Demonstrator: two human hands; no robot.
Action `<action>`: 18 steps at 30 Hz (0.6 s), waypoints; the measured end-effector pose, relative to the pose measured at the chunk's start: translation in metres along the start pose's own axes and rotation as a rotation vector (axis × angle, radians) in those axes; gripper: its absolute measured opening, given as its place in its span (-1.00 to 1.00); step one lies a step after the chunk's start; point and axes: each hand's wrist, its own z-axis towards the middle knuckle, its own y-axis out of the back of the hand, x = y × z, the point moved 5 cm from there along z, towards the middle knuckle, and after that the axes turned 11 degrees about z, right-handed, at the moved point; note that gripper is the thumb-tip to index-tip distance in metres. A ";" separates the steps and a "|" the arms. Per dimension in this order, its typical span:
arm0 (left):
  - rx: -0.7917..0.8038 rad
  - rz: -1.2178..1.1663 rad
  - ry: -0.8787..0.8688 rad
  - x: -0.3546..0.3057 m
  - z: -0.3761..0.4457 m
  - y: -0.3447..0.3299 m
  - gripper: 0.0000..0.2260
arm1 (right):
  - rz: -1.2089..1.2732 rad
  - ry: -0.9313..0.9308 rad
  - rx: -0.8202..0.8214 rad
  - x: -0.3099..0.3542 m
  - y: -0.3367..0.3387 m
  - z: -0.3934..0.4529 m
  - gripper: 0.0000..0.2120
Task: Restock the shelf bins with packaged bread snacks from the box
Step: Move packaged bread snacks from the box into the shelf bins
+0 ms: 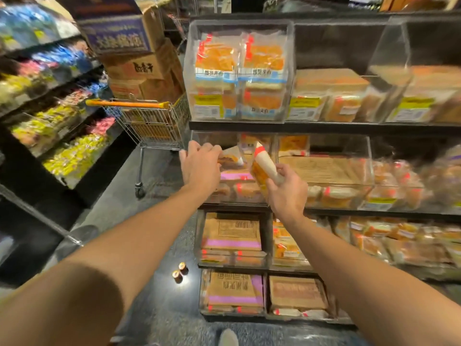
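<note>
**Both hands at the second-tier clear bin**

The right hand (287,193) grips a packaged bread snack (264,168), fingers and thumb curled round its lower end; the packet stands tilted, its red-tipped end uppermost, in front of the clear shelf bin (199,138). The left hand (200,166) reaches into that same bin with fingers curled over a second bread packet (230,156); whether they pinch it cannot be told. More packets and a cardboard sheet with a pink stripe (234,176) lie inside the bin. A shopping cart (149,123) loaded with cardboard boxes (139,68) stands just left of the shelving. Two small brown bottles (180,272) stand on the floor.
</note>
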 end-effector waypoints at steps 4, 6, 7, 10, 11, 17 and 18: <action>-0.049 0.062 -0.017 -0.004 0.048 -0.062 -0.87 | 0.028 0.021 -0.082 -0.014 -0.032 0.047 -0.71; -0.014 0.124 -0.043 -0.006 0.066 -0.095 -0.90 | 0.029 0.037 -0.091 -0.020 -0.046 0.065 -0.71; 0.032 0.144 -0.069 -0.008 0.072 -0.110 -0.89 | 0.029 0.044 -0.089 -0.023 -0.052 0.072 -0.70; 0.157 0.118 -0.072 -0.010 0.088 -0.145 -0.88 | 0.009 0.089 -0.082 -0.027 -0.065 0.088 -0.69; 0.172 0.101 -0.042 -0.009 0.093 -0.152 -0.86 | 0.011 0.101 -0.079 -0.029 -0.068 0.091 -0.69; 0.166 -0.002 0.114 -0.004 0.115 -0.172 -0.79 | 0.038 0.215 -0.072 -0.032 -0.079 0.102 -0.70; 0.165 -0.017 0.133 -0.004 0.117 -0.173 -0.79 | 0.040 0.221 -0.070 -0.033 -0.081 0.104 -0.70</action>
